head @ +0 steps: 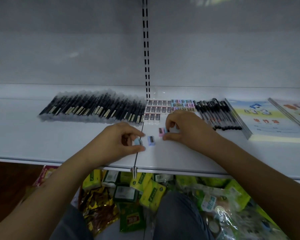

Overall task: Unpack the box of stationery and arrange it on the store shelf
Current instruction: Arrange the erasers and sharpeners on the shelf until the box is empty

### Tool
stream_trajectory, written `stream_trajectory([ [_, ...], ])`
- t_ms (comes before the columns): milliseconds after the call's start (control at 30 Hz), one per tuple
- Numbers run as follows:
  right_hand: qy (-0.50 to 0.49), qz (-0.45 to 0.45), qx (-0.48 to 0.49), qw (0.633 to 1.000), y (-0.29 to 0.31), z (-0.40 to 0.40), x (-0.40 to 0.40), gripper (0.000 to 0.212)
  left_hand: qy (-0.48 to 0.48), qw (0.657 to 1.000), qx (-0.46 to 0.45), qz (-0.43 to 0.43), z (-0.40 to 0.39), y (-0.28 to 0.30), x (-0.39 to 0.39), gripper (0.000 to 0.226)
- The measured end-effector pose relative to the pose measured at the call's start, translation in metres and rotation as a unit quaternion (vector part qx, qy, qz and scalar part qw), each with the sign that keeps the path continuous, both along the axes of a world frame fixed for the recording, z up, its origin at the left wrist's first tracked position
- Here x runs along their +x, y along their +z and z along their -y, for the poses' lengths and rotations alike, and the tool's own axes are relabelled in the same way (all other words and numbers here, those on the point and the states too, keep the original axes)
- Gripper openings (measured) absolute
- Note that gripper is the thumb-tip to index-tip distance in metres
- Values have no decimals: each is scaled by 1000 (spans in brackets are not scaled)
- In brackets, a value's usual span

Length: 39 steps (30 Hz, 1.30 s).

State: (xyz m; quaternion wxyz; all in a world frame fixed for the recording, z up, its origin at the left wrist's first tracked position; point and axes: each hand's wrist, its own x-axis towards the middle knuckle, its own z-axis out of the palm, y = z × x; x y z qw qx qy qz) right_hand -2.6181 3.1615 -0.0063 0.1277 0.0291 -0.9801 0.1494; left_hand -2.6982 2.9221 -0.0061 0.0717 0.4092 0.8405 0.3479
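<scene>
White shelf [59,135], black pens [93,108] with pale labels, white erasers [156,109] banded black, pastel pink, blue and lilac sharpeners [182,104], and a pale-blue-and-yellow notebook [267,118] cover!

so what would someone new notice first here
Two bare hands work at the front of the white metal shelf: the left hand pinches a pale blue plastic sharpener, the right hand holds small pink and blue sharpeners. Behind them, a long row of black pens in clear sleeves fans across the left.
</scene>
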Motion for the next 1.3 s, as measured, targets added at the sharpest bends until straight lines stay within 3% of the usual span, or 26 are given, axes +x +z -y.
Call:
stream_trajectory([
  [167,25,8,-39,999,0,-1,3,35,13,998,60,9,-7,-1,0,27],
  [300,36,49,-15,998,2,1,-4,31,27,997,-11,-72,-14,-10,1,28],
  [467,37,50,-8,998,8,4,-4,24,27,995,-26,-90,-12,-12,-1,39],
  [567,24,8,-41,999,18,-1,4,19,-1,994,-23,-103,-16,-11,1,44],
  [700,-53,-57,-103,992,35,-37,19,21,-35,994,-19,-99,-32,-8,0,33],
  [833,-102,-31,-79,991,33,-69,30,23,-39,994,-18,-98,-55,-5,-6,28],
  [1000,-112,-13,17,993,28,-76,34,21,-23,992,-16,-124,-80,4,-12,22],
  [1300,-62,19,11,998,20,-57,36,23,-52,984,-36,-167,-98,0,-10,31],
])
